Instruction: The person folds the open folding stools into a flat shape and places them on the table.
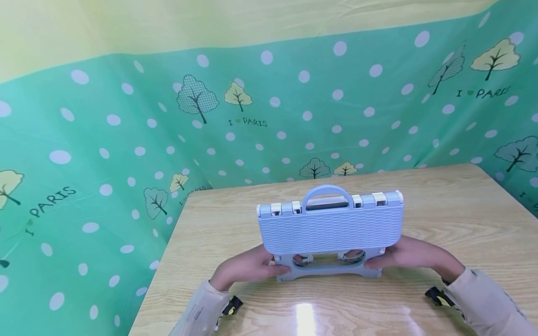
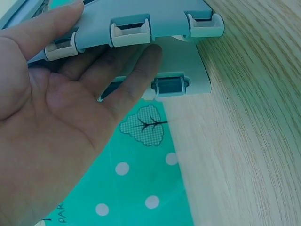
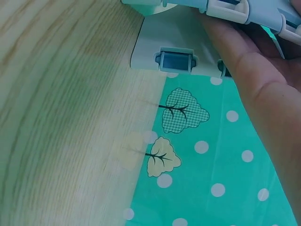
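A pale blue folding stool (image 1: 332, 231) is between a person's two hands, above or on a wooden tabletop (image 1: 210, 233); whether its lower edge touches the wood is hard to tell. The left hand (image 1: 248, 268) and right hand (image 1: 409, 254) are apart, each clamped on one end of the stool's lower panel (image 1: 329, 270), thumb in front. Most fingers are hidden behind the stool; bits of them show through the panel's oval opening. The woven-textured seat covers the stool's far side, and a curved handle (image 1: 328, 188) rises beyond the hands. In the left wrist view, the thumb lies over a hinged part with fingers underneath, and the stool is cut off at the top. In the right wrist view, the fingertips cannot be seen. Behind the hands, sleeves run out of frame; ahead hangs a green dotted curtain (image 1: 252, 154).
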Demonstrator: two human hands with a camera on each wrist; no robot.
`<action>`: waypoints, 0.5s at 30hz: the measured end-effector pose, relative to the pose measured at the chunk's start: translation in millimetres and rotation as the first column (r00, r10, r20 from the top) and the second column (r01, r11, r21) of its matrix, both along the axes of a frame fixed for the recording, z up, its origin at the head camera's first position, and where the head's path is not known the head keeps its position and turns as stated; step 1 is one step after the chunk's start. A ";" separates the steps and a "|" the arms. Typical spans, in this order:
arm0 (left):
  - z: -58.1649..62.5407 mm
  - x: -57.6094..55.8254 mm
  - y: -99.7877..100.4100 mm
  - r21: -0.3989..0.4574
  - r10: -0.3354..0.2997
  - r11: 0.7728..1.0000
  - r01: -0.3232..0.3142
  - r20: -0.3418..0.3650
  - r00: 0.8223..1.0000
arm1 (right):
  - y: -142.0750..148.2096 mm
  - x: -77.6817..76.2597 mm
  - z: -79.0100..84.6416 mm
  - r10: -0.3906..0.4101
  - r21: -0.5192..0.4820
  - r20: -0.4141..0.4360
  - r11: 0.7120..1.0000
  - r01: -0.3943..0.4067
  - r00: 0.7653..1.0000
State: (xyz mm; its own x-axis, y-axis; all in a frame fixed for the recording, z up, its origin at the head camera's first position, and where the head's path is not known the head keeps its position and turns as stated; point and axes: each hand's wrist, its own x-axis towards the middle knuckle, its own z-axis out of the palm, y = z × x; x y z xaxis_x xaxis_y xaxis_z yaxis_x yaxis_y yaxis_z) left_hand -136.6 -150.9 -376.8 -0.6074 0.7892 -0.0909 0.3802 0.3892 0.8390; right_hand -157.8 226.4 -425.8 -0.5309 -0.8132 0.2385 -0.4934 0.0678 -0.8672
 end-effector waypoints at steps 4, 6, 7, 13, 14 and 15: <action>-0.7 -0.6 0.0 0.005 -0.004 1.000 0.004 0.006 1.000 | -1.3 -1.1 -1.5 0.041 -0.049 0.017 0.998 -0.040 0.999; -0.9 -0.8 -0.1 0.008 -0.006 1.000 0.006 0.006 1.000 | -1.9 -1.9 -2.4 0.066 -0.069 0.017 0.996 -0.064 0.998; -0.5 -1.0 0.1 0.009 -0.007 1.000 0.007 0.006 1.000 | -1.8 -2.2 -2.1 0.063 -0.068 0.012 0.996 -0.062 0.998; 0.7 -0.7 0.8 0.004 -0.010 1.000 0.010 0.009 1.000 | 1.7 -0.8 0.0 0.018 0.006 -0.022 1.000 -0.018 1.000; 0.7 -0.5 1.0 0.001 -0.009 1.000 0.009 0.008 1.000 | 2.2 -0.4 0.2 0.020 0.012 -0.023 1.000 -0.019 1.000; 0.5 -0.4 1.2 0.000 -0.010 1.000 0.010 0.007 1.000 | 2.6 -0.1 0.2 0.016 0.021 -0.032 1.000 -0.015 0.999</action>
State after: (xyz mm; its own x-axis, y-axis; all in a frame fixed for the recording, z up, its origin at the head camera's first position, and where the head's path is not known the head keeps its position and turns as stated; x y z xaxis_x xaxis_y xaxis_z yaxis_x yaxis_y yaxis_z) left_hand -137.0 -149.8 -376.3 -0.5992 0.7949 -0.0951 0.3782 0.3858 0.8415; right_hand -157.9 228.9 -425.5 -0.5109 -0.8260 0.2382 -0.5218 0.0777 -0.8495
